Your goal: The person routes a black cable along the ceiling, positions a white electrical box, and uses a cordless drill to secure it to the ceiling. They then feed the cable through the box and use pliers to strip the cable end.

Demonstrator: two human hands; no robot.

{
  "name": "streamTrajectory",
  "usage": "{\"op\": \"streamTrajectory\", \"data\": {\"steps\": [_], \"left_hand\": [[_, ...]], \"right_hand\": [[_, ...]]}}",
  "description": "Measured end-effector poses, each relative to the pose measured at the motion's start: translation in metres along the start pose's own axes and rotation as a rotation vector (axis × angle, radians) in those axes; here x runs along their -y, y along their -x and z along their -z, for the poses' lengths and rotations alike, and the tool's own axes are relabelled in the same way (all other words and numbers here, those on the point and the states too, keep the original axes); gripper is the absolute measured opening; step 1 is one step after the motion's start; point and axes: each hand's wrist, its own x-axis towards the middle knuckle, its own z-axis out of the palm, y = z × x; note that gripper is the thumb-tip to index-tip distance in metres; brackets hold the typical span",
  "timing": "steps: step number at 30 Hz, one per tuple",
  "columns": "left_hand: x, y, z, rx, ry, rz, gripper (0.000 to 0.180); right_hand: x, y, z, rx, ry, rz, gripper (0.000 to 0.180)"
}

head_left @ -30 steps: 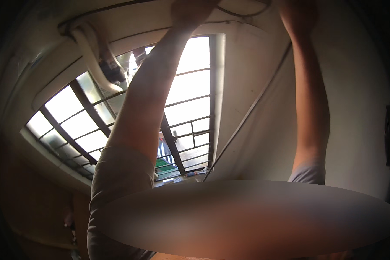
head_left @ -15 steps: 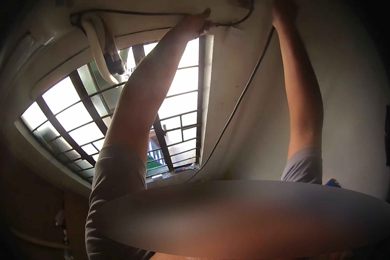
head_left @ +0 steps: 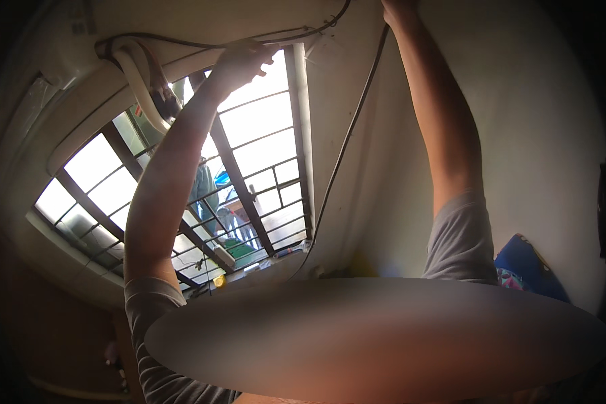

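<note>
Both my arms reach upward. My left hand is raised in front of the barred window, its fingers apart and in dark outline against the light. Just above it a dark cable runs along the top of the window; whether the hand touches it I cannot tell. My right hand is at the upper edge of the picture, partly cut off, closed around a dark hanging cable. That cable slants down along the wall from the hand to behind the blurred area at the bottom.
The window has dark bars, with bright light behind. A pale bent pipe comes down at the window's upper left. A white casing is at the far left. A blue patterned cloth-like thing lies at the lower right.
My left hand has come away from the cable near the window's top right corner and moved left and down. My right hand has shifted left with the hanging cable. The view has tilted slightly.
</note>
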Motion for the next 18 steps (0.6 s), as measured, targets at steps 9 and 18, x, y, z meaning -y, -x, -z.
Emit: {"op": "streamTrajectory", "data": {"steps": [9, 18], "left_hand": [[-0.051, 0.0, -0.026, -0.109, -0.087, -0.451, 0.049], [-0.069, 0.042, -0.076, 0.028, -0.054, -0.364, 0.04]], "right_hand": [[-0.057, 0.064, 0.106, -0.22, -0.264, -0.49, 0.024], [-0.087, 0.092, 0.069, 0.055, -0.279, -0.722, 0.022]]}}
